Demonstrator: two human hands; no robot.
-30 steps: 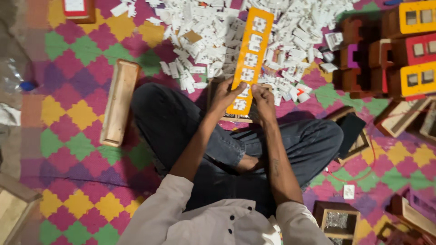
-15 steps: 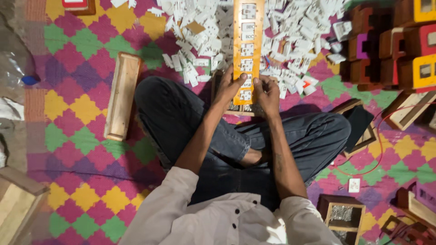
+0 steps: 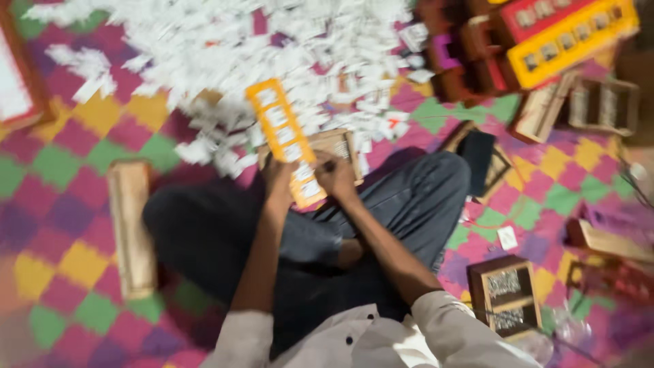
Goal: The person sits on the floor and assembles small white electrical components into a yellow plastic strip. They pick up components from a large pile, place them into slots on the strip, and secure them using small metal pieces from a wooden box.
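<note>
The step in hand appears to be seating white pieces into the orange strip (image 3: 285, 140), a long frame with white-filled windows. The left hand (image 3: 281, 178) is closed around the strip's near end, holding it slanted away from the person. The right hand (image 3: 335, 176), just beside it, has fingers curled on the strip's lower edge; blur prevents telling whether it pinches a piece. Beyond both hands lies a heap of white pieces (image 3: 272, 48); beneath them, a wooden tray (image 3: 340, 144). The next move calls for a steady strip and precise fingertip placement.
</note>
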